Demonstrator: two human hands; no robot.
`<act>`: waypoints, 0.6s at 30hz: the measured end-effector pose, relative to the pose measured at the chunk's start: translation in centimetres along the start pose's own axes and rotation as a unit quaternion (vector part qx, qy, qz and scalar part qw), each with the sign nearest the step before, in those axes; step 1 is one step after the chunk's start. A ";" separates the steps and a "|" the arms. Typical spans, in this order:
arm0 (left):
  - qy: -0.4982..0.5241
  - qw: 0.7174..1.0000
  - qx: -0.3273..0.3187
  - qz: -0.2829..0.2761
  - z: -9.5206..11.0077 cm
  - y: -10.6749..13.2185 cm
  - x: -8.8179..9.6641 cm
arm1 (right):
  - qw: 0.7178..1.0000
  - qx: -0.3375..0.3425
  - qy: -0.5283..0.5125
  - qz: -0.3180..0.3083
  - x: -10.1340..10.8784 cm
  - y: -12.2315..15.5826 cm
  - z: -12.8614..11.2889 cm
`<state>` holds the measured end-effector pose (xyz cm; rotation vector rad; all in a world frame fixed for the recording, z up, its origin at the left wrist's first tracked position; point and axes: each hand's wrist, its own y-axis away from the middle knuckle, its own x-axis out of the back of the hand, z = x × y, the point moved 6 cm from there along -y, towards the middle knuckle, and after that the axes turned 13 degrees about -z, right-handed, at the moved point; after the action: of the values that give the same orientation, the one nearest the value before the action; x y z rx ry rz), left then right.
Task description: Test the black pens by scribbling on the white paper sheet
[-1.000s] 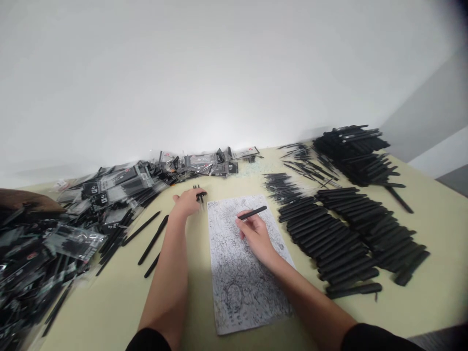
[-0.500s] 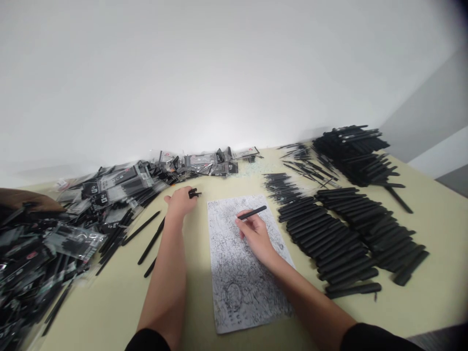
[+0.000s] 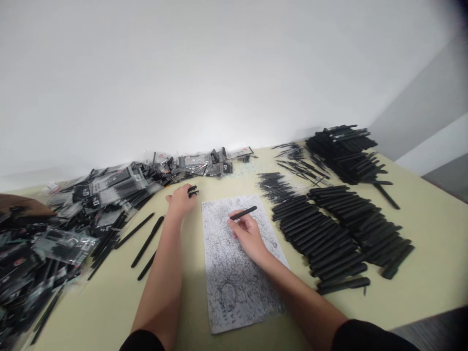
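Note:
My right hand [image 3: 250,241] is closed round a black pen [image 3: 245,212], which slants upward to the right above a sheet of paper [image 3: 226,273] covered with dark scribbles. Beyond the sheet's top left corner, my left hand [image 3: 180,201] rests with its fingers curled. Short black pieces that look like pen caps [image 3: 192,190] stick out at its fingertips, partly hidden by the hand. Several loose black pens [image 3: 147,242] lie beside my left forearm, one partly behind it.
Packaged pens in clear bags [image 3: 117,187] are heaped along the left and back. To the right lie thin refills [image 3: 274,187], two rows of black pens [image 3: 323,239] and a taller pen pile [image 3: 336,151]. A wall [image 3: 219,73] stands behind the table [image 3: 409,195].
The whole view has shifted a little, so things sit farther left. Both hands keep nearly the same pose, with the pen still in my right hand above the paper.

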<state>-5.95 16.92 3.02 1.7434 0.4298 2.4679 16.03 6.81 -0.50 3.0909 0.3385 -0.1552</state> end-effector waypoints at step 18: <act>0.126 0.961 -0.243 0.029 9.0 1.7 -4.4 | 0.997 0.036 0.065 -0.019 -1.7 0.9 -2.3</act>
<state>4.09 15.89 2.24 1.2718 -0.2073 2.5521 14.81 5.62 1.95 3.1749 0.4035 0.0346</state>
